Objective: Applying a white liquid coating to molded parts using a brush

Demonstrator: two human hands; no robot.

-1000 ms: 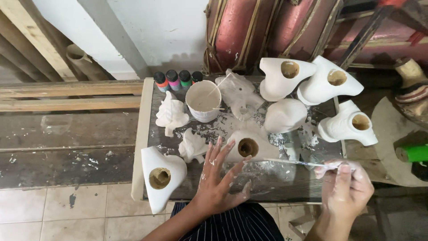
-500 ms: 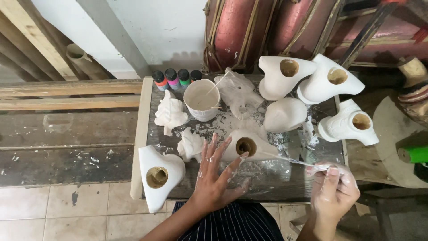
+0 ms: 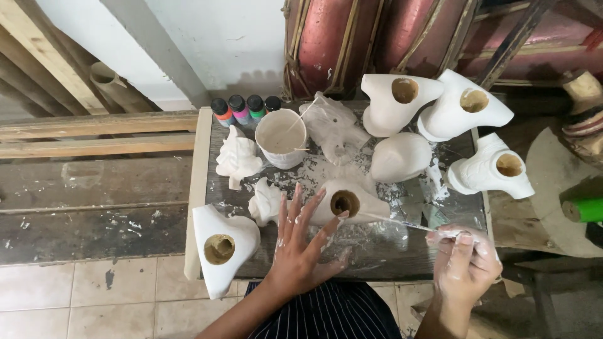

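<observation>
Your left hand (image 3: 300,245) has barely shifted over the last second: it stays spread flat at lower centre of the frame, fingers splayed and holding nothing, fingertips touching the white plaster piece with the round hole (image 3: 347,202). Your right hand (image 3: 463,263) has drifted slightly toward the lower right and keeps its fingers closed around the handle of a thin brush (image 3: 402,223), whose tip reaches left to the hole of that piece.

That plaster piece lies on its side at the middle of the small paint-spattered table (image 3: 377,257), near its front edge. Just left of it sits a small white figurine (image 3: 265,202), and at the table's lower left corner another hollow white cast (image 3: 221,246) hangs partly over the edge. Further up, left of centre, stand a white tree-shaped figure (image 3: 237,157) and a white cup of plaster mix (image 3: 280,137) with a stick in it. Behind the cup, four small paint bottles (image 3: 246,108) with coloured bands stand in a row. Toward the upper right lie more white hollow casts (image 3: 402,100), and a rounded one (image 3: 401,157) rests at centre right. A green cylinder (image 3: 583,208) shows at the right edge.
</observation>
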